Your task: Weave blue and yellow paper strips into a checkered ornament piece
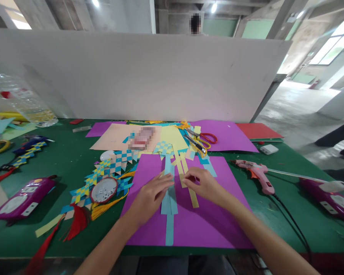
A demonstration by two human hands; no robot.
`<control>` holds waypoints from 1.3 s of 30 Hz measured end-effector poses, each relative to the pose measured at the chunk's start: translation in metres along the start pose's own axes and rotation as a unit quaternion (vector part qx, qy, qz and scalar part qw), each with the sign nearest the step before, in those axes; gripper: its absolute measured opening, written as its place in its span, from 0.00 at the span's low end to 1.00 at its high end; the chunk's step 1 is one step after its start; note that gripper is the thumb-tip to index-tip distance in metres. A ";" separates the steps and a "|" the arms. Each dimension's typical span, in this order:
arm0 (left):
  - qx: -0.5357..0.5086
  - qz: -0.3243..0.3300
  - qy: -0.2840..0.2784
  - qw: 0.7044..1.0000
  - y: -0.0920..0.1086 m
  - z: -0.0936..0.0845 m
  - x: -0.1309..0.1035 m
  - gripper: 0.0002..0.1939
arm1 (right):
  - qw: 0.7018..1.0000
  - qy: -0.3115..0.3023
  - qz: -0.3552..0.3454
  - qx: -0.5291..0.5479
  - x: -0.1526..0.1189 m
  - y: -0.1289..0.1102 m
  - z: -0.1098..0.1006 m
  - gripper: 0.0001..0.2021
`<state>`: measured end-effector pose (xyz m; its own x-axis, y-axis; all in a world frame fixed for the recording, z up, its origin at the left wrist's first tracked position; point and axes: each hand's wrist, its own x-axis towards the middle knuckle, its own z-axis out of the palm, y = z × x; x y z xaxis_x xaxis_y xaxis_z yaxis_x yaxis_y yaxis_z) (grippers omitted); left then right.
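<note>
My left hand (pixel 153 194) lies palm down with its fingers stretched out across light blue paper strips (pixel 169 229), which run lengthwise over a purple sheet (pixel 215 225). Thumb and forefinger of my right hand (pixel 200 181) are pinched together at a pale yellow paper strip (pixel 179 168). A second yellow strip (pixel 193 198) passes under that hand and sticks out below it. Beyond my fingers, woven blue and yellow paper pieces (pixel 163 147) lie at the top of the purple sheet.
Left are woven paper bands (pixel 96 175), a round dish (pixel 104 190), red tassels (pixel 77 221) and a purple device (pixel 25 198). A utility knife (pixel 196 145) and red-handled scissors (pixel 208 137) lie ahead. Right is a pink glue gun (pixel 255 173) with a cord. A white partition (pixel 149 76) stands behind.
</note>
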<state>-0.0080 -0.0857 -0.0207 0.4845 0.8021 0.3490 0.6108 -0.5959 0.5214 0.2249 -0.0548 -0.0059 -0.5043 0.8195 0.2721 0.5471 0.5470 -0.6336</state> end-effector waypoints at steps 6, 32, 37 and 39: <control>-0.061 -0.099 0.052 0.992 0.005 -0.016 0.032 0.15 | 0.984 -0.051 -0.146 -0.088 -0.006 -0.009 0.011 0.29; -0.373 -0.128 -0.037 0.918 0.018 0.008 0.066 0.14 | 0.881 0.092 0.090 0.455 0.010 -0.001 -0.009 0.22; -0.345 -0.133 -0.065 0.927 0.022 0.007 0.065 0.16 | 0.908 0.164 0.146 0.357 0.010 -0.004 -0.005 0.18; -0.345 -0.143 -0.071 0.925 0.023 0.006 0.065 0.17 | 0.901 0.181 0.151 0.365 0.010 -0.004 -0.006 0.18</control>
<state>0.0410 -0.0472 0.0096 0.4726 0.8804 0.0405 0.2051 -0.1545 0.9665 0.2220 -0.0472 0.0040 -0.0833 0.9864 0.1416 -0.0292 0.1396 -0.9898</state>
